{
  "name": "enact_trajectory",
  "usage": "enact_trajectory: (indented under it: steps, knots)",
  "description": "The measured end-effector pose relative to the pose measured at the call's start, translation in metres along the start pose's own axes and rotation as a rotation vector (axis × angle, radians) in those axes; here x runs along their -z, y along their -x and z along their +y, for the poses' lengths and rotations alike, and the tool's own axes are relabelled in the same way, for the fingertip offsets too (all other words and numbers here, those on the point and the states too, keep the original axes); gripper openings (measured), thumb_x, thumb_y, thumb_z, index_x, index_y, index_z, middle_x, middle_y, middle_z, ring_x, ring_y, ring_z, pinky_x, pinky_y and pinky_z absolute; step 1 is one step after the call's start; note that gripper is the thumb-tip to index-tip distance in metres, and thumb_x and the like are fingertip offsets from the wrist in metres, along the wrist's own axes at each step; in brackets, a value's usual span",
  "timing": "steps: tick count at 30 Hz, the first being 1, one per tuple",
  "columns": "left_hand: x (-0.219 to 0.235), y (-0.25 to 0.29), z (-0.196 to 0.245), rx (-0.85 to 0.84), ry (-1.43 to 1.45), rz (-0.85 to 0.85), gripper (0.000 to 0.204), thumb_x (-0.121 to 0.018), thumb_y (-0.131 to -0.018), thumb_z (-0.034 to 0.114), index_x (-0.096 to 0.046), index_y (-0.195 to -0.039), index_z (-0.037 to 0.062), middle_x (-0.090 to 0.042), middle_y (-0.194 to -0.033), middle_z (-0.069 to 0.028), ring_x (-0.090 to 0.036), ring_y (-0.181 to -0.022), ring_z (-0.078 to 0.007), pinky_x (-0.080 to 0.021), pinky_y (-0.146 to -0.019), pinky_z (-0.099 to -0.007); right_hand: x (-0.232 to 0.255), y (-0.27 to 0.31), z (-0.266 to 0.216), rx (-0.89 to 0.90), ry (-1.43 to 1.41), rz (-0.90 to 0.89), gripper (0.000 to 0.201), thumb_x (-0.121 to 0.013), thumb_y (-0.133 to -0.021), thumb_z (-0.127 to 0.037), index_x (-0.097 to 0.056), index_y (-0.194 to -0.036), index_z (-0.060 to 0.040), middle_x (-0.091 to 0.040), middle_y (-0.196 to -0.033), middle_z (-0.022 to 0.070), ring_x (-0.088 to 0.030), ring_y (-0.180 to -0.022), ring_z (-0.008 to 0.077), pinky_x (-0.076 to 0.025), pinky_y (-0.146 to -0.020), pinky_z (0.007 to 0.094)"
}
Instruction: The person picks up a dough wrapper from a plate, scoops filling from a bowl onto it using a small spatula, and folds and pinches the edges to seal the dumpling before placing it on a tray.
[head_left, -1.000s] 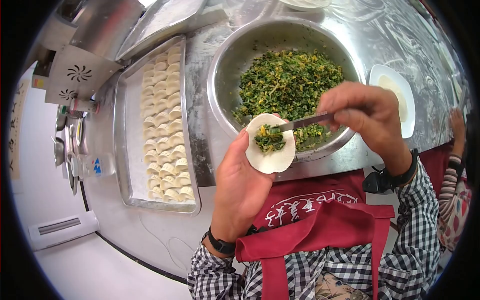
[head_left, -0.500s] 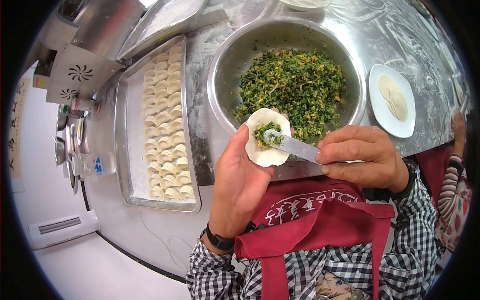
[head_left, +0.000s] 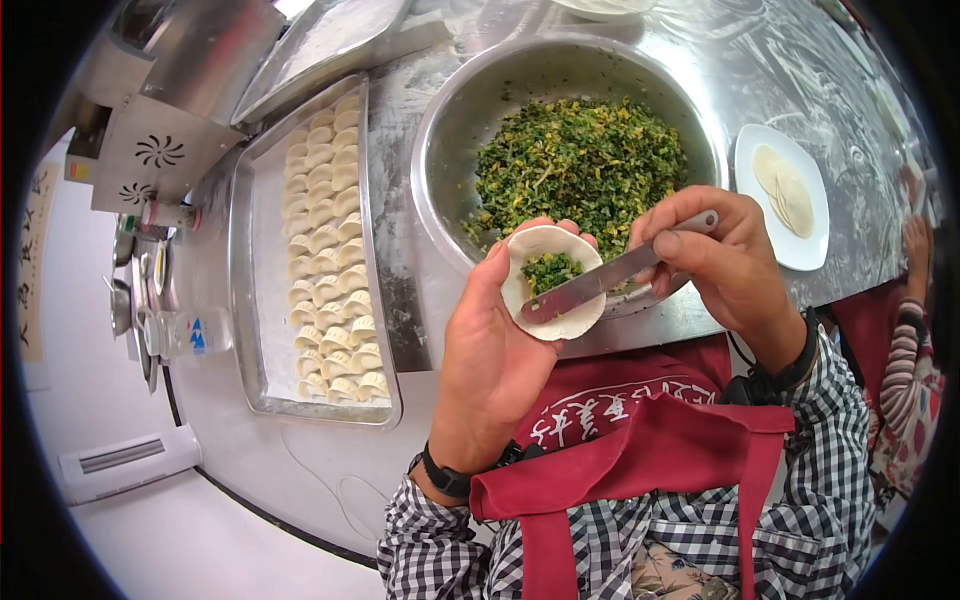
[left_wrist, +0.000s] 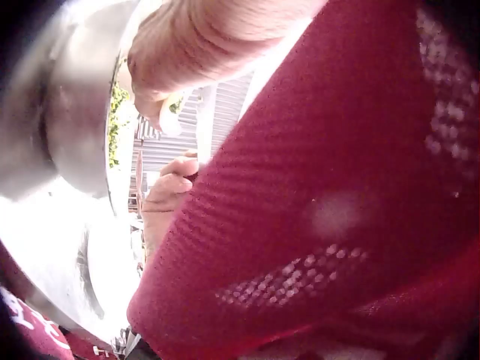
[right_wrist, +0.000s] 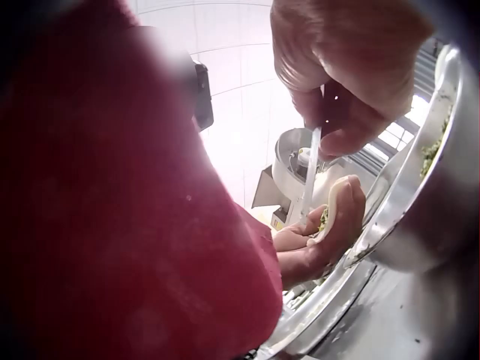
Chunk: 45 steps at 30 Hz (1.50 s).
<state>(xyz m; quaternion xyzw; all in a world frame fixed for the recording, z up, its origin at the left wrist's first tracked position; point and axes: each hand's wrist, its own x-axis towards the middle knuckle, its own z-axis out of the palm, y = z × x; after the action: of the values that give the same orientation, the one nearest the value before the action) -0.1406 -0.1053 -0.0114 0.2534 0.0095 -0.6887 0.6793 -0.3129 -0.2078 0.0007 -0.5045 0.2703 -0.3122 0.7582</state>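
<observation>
In the head view the left hand (head_left: 490,360) cups a round dough wrapper (head_left: 575,322) in its palm, fingers and thumb round its edge. Green and yellow filling (head_left: 548,270) lies in the wrapper. The right hand (head_left: 725,265) grips a flat metal spatula (head_left: 600,285), whose blade lies across the wrapper beside the filling. Behind both hands stands a large steel bowl (head_left: 428,170) holding chopped filling (head_left: 580,165). The right wrist view shows the spatula (right_wrist: 311,174) from the side, pinched by the right hand (right_wrist: 352,67) above the wrapper (right_wrist: 339,206).
Left of the bowl, a long metal tray (head_left: 262,330) carries rows of folded dumplings (head_left: 325,262). A white plate (head_left: 810,250) with several flat wrappers (head_left: 785,195) lies right of the bowl. Another person's hand (head_left: 916,250) is at the far right edge.
The right hand swung down from beside the bowl, then rose again, and the spatula's blade moved from the filling's top to the wrapper's near side. The left hand shifted slightly right with the wrapper.
</observation>
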Motion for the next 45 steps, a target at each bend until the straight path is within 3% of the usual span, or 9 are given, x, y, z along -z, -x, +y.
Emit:
enact_trajectory:
  steps: [10,13,15,17,20,27,32,40,45]
  knots:
    - [0.01,-0.001,0.002,-0.029,0.082,-0.022,0.033,-0.041,-0.092,0.022,-0.046,-0.119,0.0029,-0.05,-0.119,-0.0128,-0.043,-0.118,-0.0274,-0.035,-0.099,-0.0442,0.038,0.0,-0.004,0.039,-0.002,0.12,0.012,-0.057,-0.08,-0.001,-0.058,-0.089,0.0055,-0.063,-0.082,0.0133,-0.064,-0.065,0.0165,-0.053,-0.052,0.0244]
    - [0.006,-0.001,0.0,-0.033,0.073,-0.015,0.034,-0.04,-0.092,0.021,-0.044,-0.12,0.0013,-0.049,-0.12,-0.0136,-0.041,-0.119,-0.0282,-0.033,-0.101,-0.0451,0.038,0.005,-0.006,0.275,0.524,0.142,0.009,-0.055,-0.08,0.0,-0.06,-0.087,0.0021,-0.063,-0.084,0.0096,-0.062,-0.067,0.0144,-0.049,-0.056,0.023]
    - [0.003,-0.001,-0.001,-0.038,0.052,-0.027,0.035,-0.04,-0.092,0.02,-0.043,-0.12,0.0003,-0.048,-0.121,-0.0141,-0.04,-0.12,-0.0286,-0.032,-0.102,-0.0456,0.026,0.004,-0.001,0.612,1.006,0.011,0.008,-0.058,-0.076,0.0,-0.059,-0.083,-0.0005,-0.061,-0.082,0.0104,-0.059,-0.07,0.0201,-0.047,-0.059,0.0276]
    - [0.0,-0.001,-0.002,-0.049,0.011,-0.025,0.036,-0.039,-0.092,0.019,-0.041,-0.122,-0.0009,-0.047,-0.122,-0.0143,-0.039,-0.121,-0.0289,-0.031,-0.103,-0.0467,0.025,0.0,0.007,0.764,1.225,-0.261,0.015,-0.063,-0.07,-0.004,-0.056,-0.083,-0.0005,-0.059,-0.082,0.0104,-0.058,-0.072,0.0241,-0.047,-0.059,0.0297]
    - [-0.006,0.0,-0.004,-0.055,-0.052,0.025,0.036,-0.039,-0.092,0.018,-0.04,-0.123,-0.0012,-0.047,-0.122,-0.0138,-0.04,-0.12,-0.0286,-0.032,-0.103,-0.0472,0.019,0.0,0.027,0.762,1.308,-0.415,0.027,-0.067,-0.063,-0.011,-0.054,-0.084,-0.0007,-0.058,-0.085,0.0091,-0.057,-0.075,0.0265,-0.047,-0.061,0.0319]
    - [-0.006,0.002,-0.004,-0.102,-0.096,0.039,0.034,-0.046,-0.089,0.015,-0.041,-0.119,-0.0002,-0.05,-0.117,-0.0161,-0.045,-0.115,-0.0284,-0.039,-0.097,-0.042,0.02,0.006,0.013,0.674,1.19,-0.484,0.041,-0.074,-0.06,-0.02,-0.055,-0.091,-0.0016,-0.057,-0.094,0.011,-0.056,-0.082,0.0267,-0.047,-0.066,0.0338]
    - [-0.005,0.001,-0.008,-0.001,-0.005,-0.029,0.032,-0.044,-0.091,0.014,-0.043,-0.119,0.0005,-0.048,-0.12,-0.014,-0.041,-0.119,-0.0302,-0.035,-0.101,-0.0468,0.032,0.013,-0.008,0.527,0.782,-0.42,0.033,-0.072,-0.063,-0.005,-0.06,-0.094,-0.0023,-0.06,-0.099,0.0136,-0.06,-0.085,0.0268,-0.048,-0.071,0.0321]
    - [-0.011,0.001,-0.01,-0.021,0.032,-0.042,0.032,-0.042,-0.092,0.016,-0.043,-0.12,-0.0007,-0.048,-0.121,-0.0157,-0.038,-0.121,-0.0323,-0.033,-0.102,-0.0468,0.031,0.01,0.014,0.555,0.831,-0.102,0.021,-0.065,-0.064,0.006,-0.06,-0.083,-0.0007,-0.063,-0.09,0.0102,-0.062,-0.08,0.0217,-0.05,-0.067,0.0282]
    - [-0.009,0.0,-0.009,-0.05,0.05,-0.031,0.033,-0.041,-0.092,0.015,-0.042,-0.121,-0.0012,-0.047,-0.123,-0.0165,-0.037,-0.122,-0.0322,-0.032,-0.103,-0.0468,0.034,0.015,0.012,0.617,0.906,-0.095,0.027,-0.069,-0.063,0.002,-0.06,-0.088,-0.0023,-0.06,-0.097,0.0124,-0.06,-0.083,0.0259,-0.049,-0.068,0.0315]
